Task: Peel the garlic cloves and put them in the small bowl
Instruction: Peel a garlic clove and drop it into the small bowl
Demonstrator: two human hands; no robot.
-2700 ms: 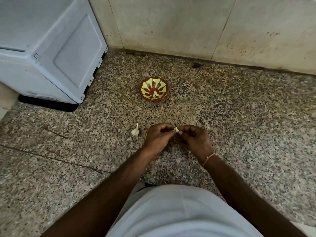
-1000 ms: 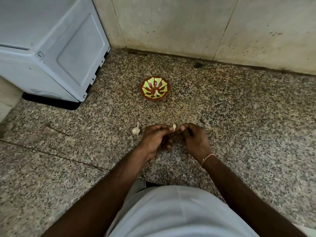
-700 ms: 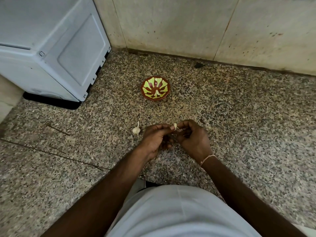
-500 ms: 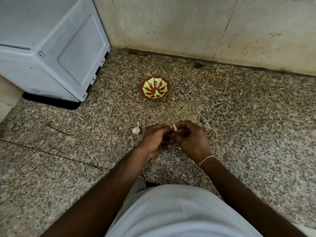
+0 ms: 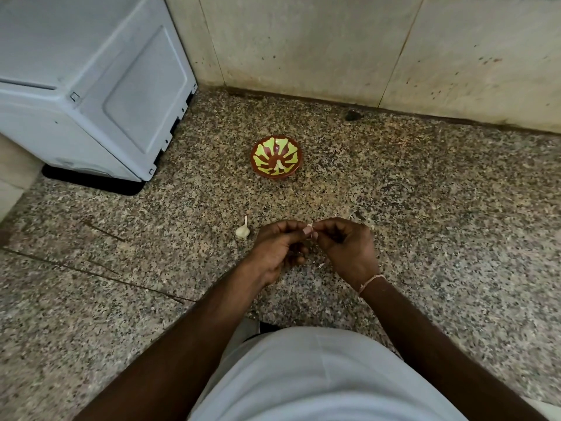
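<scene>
Both hands meet low over the speckled stone floor [image 5: 425, 238], fingers curled in toward each other. The left hand [image 5: 277, 247] and the right hand [image 5: 346, 249] pinch one small garlic clove [image 5: 309, 230] between their fingertips; only its pale tip shows above the thumbs, so how much skin is left on it I can't tell. Just to the left of the left hand, on the floor and not touching it, lies the garlic bulb [image 5: 242, 230] with its stalk pointing away from the person. Straight ahead of the hands, well beyond them, sits the small bowl [image 5: 276, 156], red-brown with yellow-green petals, and a pale peeled clove [image 5: 280, 166] rests inside it. A thin thread bracelet [image 5: 371, 281] circles the right wrist. Far off to the left of the hands stands a grey-white appliance [image 5: 91, 86] against the wall.
</scene>
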